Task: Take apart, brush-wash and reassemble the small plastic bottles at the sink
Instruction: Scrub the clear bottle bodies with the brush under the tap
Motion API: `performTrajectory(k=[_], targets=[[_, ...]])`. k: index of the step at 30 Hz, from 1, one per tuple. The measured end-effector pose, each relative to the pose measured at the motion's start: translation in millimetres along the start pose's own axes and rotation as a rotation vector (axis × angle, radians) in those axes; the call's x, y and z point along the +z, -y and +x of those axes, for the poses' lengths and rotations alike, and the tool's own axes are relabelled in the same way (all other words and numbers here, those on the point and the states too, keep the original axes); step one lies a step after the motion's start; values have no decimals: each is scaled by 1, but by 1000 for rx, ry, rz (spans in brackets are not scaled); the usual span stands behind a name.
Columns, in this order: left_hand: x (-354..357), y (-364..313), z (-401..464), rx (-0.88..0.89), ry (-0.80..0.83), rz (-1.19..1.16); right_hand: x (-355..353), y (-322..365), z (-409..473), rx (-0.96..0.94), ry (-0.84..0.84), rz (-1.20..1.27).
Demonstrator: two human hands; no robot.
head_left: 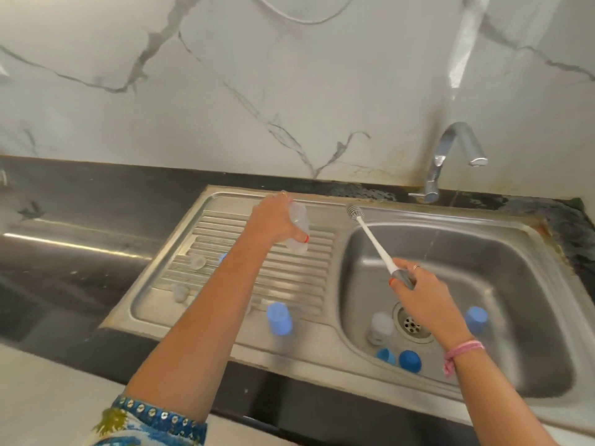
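Near the centre of the frame, the left hand [273, 217] gripped a small clear plastic bottle body [298, 227], fingers and thumb curled round it, holding it tilted above the ribbed steel draining board [225, 239]. To the right of centre, the right hand [418, 291] pinched the grey grip of a long white-handled bottle brush [373, 243], whose bristled head pointed up toward the back rim of the stainless steel sink basin [531, 239], well apart from the bottle's mouth.

A blue plastic bottle [279, 318] stood at the lower edge of the board, with two small clear caps [197, 261] lying left of it. In the basin, lower right, sat a frosted bottle [380, 328] beside the drain, two blue caps [409, 360] and another blue bottle [476, 319]. A thin stream seemed to fall from the chrome tap [457, 156] at upper right, though blur left this uncertain.

The likeliest trouble was a slip: the clear body looked wet and was held from above, so it could twist free as the brush pushed in. A misaimed brush head might also flick water outward. The loose caps near the drain could be nudged or mixed up, complicating reassembly.
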State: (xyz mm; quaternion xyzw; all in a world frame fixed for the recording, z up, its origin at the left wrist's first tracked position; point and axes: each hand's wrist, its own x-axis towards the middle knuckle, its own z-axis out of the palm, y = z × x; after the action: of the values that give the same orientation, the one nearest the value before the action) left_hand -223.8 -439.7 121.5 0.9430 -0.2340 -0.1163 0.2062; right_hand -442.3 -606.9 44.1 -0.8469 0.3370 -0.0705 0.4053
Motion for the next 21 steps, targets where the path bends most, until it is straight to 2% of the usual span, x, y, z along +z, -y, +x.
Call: performTrajectory(k=[4, 9, 21], targets=[[-19, 47, 7, -72, 71, 44, 28, 19, 2, 8, 2, 32], [-6, 86, 10, -98, 168, 76, 51, 32, 0, 47, 12, 35], [14, 93, 25, -131, 336, 223, 59, 32, -3, 86, -10, 10]])
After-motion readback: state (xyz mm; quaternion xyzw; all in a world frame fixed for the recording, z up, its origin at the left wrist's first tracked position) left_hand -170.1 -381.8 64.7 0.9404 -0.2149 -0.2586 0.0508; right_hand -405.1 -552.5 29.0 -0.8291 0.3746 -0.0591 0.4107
